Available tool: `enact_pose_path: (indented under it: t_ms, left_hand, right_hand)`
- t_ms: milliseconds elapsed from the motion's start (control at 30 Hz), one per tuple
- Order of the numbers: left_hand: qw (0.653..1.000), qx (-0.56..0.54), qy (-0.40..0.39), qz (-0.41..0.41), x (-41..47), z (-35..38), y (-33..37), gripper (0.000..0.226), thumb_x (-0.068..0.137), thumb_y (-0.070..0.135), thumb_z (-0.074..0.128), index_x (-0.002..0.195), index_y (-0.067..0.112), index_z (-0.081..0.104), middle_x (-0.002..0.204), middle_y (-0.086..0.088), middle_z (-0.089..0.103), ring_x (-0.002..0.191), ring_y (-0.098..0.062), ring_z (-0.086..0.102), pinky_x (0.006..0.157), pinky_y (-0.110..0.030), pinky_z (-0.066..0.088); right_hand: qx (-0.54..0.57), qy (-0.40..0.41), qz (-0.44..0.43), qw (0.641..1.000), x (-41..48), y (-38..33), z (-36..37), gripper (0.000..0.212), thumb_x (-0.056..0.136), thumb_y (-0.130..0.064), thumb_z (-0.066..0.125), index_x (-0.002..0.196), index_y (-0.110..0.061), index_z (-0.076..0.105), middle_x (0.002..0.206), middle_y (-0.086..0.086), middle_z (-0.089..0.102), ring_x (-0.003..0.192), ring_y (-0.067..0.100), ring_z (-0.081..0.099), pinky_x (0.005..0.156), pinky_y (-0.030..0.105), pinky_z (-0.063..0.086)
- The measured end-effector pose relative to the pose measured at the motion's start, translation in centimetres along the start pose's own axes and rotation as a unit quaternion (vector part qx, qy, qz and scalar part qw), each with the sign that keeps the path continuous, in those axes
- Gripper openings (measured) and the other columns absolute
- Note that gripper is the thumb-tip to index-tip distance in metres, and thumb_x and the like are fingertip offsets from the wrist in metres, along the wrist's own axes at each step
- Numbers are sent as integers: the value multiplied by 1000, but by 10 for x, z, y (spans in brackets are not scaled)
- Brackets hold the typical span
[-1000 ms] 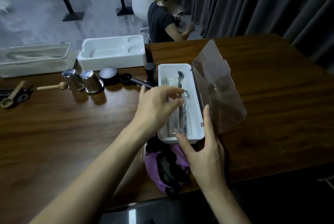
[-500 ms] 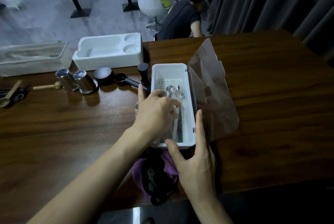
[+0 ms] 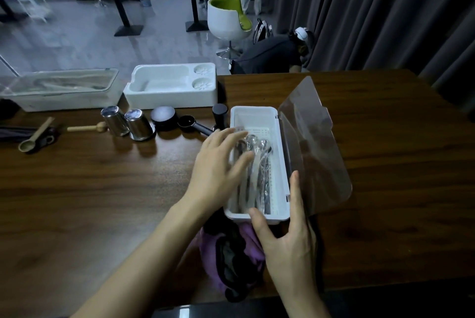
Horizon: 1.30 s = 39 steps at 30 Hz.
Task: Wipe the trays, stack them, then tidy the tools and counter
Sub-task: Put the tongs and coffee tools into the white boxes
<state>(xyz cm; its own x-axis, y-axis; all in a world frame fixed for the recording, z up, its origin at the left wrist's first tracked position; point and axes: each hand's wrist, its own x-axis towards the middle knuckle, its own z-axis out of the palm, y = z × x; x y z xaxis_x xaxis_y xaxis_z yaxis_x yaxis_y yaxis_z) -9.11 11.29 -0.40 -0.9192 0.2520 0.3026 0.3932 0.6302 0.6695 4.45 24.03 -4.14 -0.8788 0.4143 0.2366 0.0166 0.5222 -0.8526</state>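
White tray (image 3: 254,113) sits mid-bench just ahead of me, long axis running 12 to 6. Its clear lid (image 3: 317,148) is hinged on the 3 o'clock side and stands swung open, tilted out over the bench (image 3: 102,202). Inside the tray are wrapped spoons (image 3: 263,161), metal in clear plastic, lying lengthwise with bowls toward 12.

My left hand (image 3: 218,166) comes in from 8 o'clock, fingers spread and fairly straight, over the spoons on the tray's 9 o'clock side. It is motion-blurred, so I cannot tell if the fingertips press the wrap or just hover. It grips nothing.

My right hand (image 3: 288,238) is at the tray's 5 o'clock corner, thumb against the near end wall, index finger straight along the hinge side next to the lid. Fingers are flat and bracing, not curled round anything. Hands are apart, one on each side of the tray's near end.

Purple cloth (image 3: 232,256) with dark patches is bunched at 6 o'clock, partly under the tray's near end.

From the tray toward 9 o'clock runs a row: black cylinder (image 3: 220,112), black scoop (image 3: 189,122), black puck (image 3: 164,117), two steel cups (image 3: 138,125) side by side, wooden dipper (image 3: 86,127), wooden spoon (image 3: 36,136). Behind them at 11 is a foam tray (image 3: 171,89), with a lidded box (image 3: 59,89) just beside it at 10. Past the bench at 12 a person (image 3: 270,57) bends low.
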Motion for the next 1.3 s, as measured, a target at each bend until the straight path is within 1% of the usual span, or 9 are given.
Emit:
enact_pose_path:
  t_ms: [67, 167, 300, 467, 633, 800, 933, 1067, 1300]
  left_hand:
    - [998, -1, 45, -52, -10, -9, -17, 40, 97, 37, 59, 136, 29, 60, 132, 4, 59, 121, -20, 55, 99, -37, 45]
    - [989, 85, -10, -121, -22, -15, -39, 40, 95, 34, 62, 134, 36, 54, 120, 5, 61, 106, -23, 62, 83, -36, 47]
    - [979, 135, -65, -140, -30, -19, -41, 48, 87, 54, 63, 131, 42, 49, 107, 9, 60, 101, -25, 63, 82, -41, 52]
    - [975, 163, -67, -138, -30, -23, -36, 43, 87, 42, 64, 129, 41, 52, 102, 6, 66, 98, -27, 64, 80, -42, 53]
    - [979, 95, -68, -165, -30, -31, -44, 38, 86, 33, 65, 120, 47, 57, 84, 10, 65, 86, -21, 65, 77, -39, 53]
    - [979, -101, -38, -172, -18, -38, -47, 28, 88, 25, 74, 110, 42, 73, 63, 13, 51, 54, -2, 45, 58, -27, 35]
    - [968, -205, -19, -145, -9, -48, -29, 27, 91, 18, 75, 113, 33, 76, 72, 6, 45, 62, -9, 40, 60, -24, 34]
    - [956, -265, -30, -124, 4, -51, -10, 15, 94, 17, 72, 102, 27, 79, 67, 7, 57, 60, -9, 47, 52, -23, 35]
    - [954, -279, -49, -99, 34, -32, 11, 14, 94, 13, 71, 102, 21, 78, 88, 2, 77, 77, -3, 66, 72, -22, 53]
  right_hand:
    - [8, 1, 6, 1000, 0, -1, 0, 97, 74, -77, 62, 152, -60, 8, 137, -32, 48, 119, -11, 48, 98, 20, 44]
    - [13, -10, 8, 1000, 0, -2, -1, 97, 71, -74, 61, 151, -63, 7, 116, -51, 40, 107, -26, 44, 92, 14, 40]
    - [20, -9, 12, 1000, 0, -4, -1, 95, 70, -72, 62, 147, -68, 6, 111, -56, 38, 106, -34, 39, 84, 2, 34]
    - [19, -5, 7, 1000, 0, -2, 0, 95, 72, -71, 63, 149, -65, 8, 116, -47, 41, 107, -12, 49, 90, 14, 41]
    - [16, -7, 1, 1000, 0, 2, 2, 93, 76, -70, 61, 153, -58, 9, 118, -49, 42, 109, -24, 46, 85, -3, 33]
    - [-2, -5, -5, 1000, 1, 4, 2, 91, 80, -74, 60, 156, -51, 15, 124, -50, 37, 113, -7, 49, 90, 8, 37]
    - [-7, -11, -2, 1000, 0, 3, 2, 90, 81, -72, 59, 155, -51, 15, 137, -32, 47, 122, 0, 51, 96, 17, 40]
    - [-13, -13, 1, 1000, 1, 2, 2, 89, 80, -75, 55, 155, -52, 13, 152, -21, 44, 130, -5, 46, 98, 7, 34]
    - [-1, -3, -1, 1000, 1, 3, 1, 90, 79, -75, 57, 154, -56, 12, 132, -55, 28, 119, -28, 35, 93, -2, 29]
